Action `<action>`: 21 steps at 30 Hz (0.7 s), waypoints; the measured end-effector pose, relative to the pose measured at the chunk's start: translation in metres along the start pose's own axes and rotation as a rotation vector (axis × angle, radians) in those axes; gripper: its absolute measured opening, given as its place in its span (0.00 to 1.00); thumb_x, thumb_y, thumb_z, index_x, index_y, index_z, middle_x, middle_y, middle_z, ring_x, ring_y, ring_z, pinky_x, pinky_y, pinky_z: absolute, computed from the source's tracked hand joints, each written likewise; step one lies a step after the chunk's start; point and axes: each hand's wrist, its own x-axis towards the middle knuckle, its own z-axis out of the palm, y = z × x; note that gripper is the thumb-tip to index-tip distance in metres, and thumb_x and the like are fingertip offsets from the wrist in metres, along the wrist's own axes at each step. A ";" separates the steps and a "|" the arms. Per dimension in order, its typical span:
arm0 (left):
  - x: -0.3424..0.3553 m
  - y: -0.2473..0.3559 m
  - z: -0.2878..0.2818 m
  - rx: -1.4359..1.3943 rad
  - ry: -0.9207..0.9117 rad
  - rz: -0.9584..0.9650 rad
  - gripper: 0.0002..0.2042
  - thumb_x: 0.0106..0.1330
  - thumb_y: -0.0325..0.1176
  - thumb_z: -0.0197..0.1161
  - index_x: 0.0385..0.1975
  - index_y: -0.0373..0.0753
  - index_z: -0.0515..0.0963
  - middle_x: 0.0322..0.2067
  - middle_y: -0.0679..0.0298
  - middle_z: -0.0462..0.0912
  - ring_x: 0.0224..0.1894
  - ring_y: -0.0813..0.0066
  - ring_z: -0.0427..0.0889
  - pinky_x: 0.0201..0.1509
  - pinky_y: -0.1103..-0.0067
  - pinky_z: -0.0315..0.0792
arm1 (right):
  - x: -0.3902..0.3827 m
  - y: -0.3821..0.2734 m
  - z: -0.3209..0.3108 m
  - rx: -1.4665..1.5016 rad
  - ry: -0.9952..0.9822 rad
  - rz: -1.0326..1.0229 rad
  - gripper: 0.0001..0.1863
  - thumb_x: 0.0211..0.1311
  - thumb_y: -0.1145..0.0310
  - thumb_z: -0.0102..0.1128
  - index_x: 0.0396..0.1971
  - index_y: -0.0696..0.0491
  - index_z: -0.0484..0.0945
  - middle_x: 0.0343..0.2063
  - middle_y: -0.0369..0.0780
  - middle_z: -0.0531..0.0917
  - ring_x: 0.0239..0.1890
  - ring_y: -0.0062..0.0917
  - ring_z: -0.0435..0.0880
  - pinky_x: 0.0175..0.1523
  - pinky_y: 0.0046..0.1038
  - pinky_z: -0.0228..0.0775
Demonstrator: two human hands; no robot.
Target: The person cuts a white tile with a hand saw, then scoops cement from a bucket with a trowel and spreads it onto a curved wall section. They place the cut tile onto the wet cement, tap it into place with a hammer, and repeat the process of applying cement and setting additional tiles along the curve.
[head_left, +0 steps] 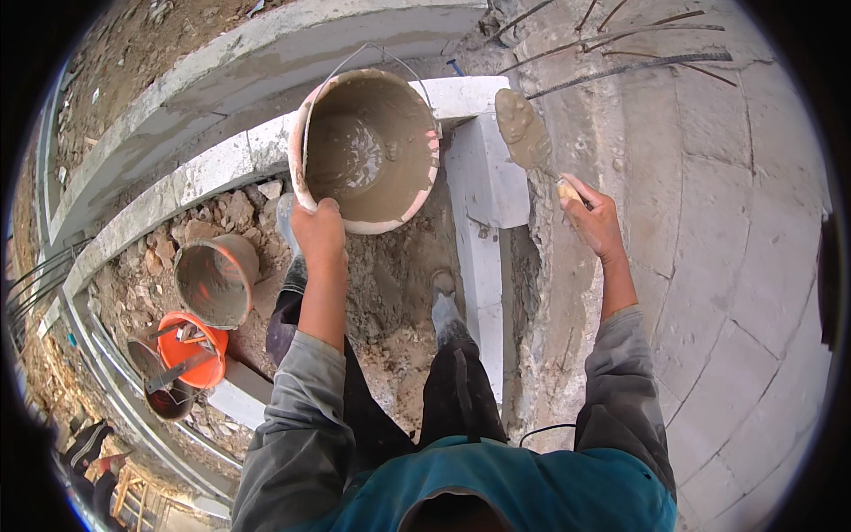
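Observation:
My left hand (320,235) grips the near rim of a large mortar bucket (302,182). The bucket tilts toward me, and wet grey mortar (355,155) coats its inside. Its wire handle arches over the far side. To the right, my right hand (596,220) is closed around the wooden handle of a trowel (523,131). Wet mortar covers the trowel's blade, which points away from me beside the block wall. Between the bucket and the trowel stands a white block (490,173) at the wall's edge.
Bent rebar (629,73) juts out at the upper right. On the rubble to the left stand a dirty bucket (217,282) and an orange bucket (208,365) with tools. A block wall (736,266) fills the right side. Another person (93,470) shows at the lower left.

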 end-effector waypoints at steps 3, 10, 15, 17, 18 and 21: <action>0.010 0.001 -0.007 0.050 0.083 -0.006 0.11 0.54 0.20 0.54 0.38 0.27 0.73 0.30 0.62 0.76 0.28 0.78 0.73 0.31 0.77 0.67 | 0.042 0.019 -0.008 -0.429 0.165 -0.237 0.27 0.56 0.69 0.64 0.59 0.49 0.76 0.40 0.41 0.83 0.41 0.28 0.82 0.49 0.30 0.73; 0.027 -0.001 -0.026 -0.006 0.033 -0.045 0.19 0.58 0.20 0.51 0.52 0.24 0.69 0.41 0.54 0.76 0.37 0.63 0.82 0.35 0.70 0.81 | 0.101 0.057 0.008 -1.046 0.201 -0.336 0.28 0.52 0.69 0.65 0.57 0.41 0.76 0.44 0.43 0.77 0.45 0.39 0.81 0.48 0.40 0.75; 0.025 0.007 -0.027 -0.027 0.029 -0.087 0.19 0.59 0.20 0.51 0.51 0.23 0.69 0.41 0.52 0.76 0.37 0.63 0.82 0.34 0.71 0.81 | 0.098 0.072 0.017 -1.123 0.242 -0.239 0.29 0.51 0.69 0.66 0.57 0.40 0.77 0.44 0.44 0.76 0.45 0.40 0.80 0.48 0.40 0.75; 0.024 0.009 -0.024 -0.079 0.079 -0.120 0.17 0.56 0.19 0.52 0.47 0.27 0.71 0.37 0.58 0.78 0.33 0.70 0.80 0.32 0.75 0.76 | 0.092 0.075 0.020 -1.128 0.233 -0.196 0.29 0.51 0.69 0.65 0.57 0.41 0.77 0.44 0.45 0.76 0.45 0.41 0.80 0.48 0.41 0.75; 0.024 0.009 -0.023 -0.168 0.075 -0.115 0.16 0.55 0.18 0.53 0.45 0.28 0.73 0.35 0.61 0.78 0.31 0.73 0.78 0.31 0.77 0.73 | 0.089 0.076 0.022 -1.116 0.243 -0.193 0.29 0.51 0.70 0.65 0.57 0.41 0.77 0.43 0.45 0.76 0.45 0.41 0.80 0.48 0.41 0.74; 0.024 0.009 -0.021 -0.144 0.068 -0.140 0.16 0.55 0.18 0.53 0.45 0.29 0.72 0.34 0.62 0.78 0.29 0.74 0.77 0.27 0.78 0.72 | 0.081 0.078 0.030 -1.064 0.271 -0.155 0.28 0.51 0.70 0.64 0.57 0.41 0.77 0.45 0.46 0.76 0.45 0.43 0.80 0.49 0.41 0.74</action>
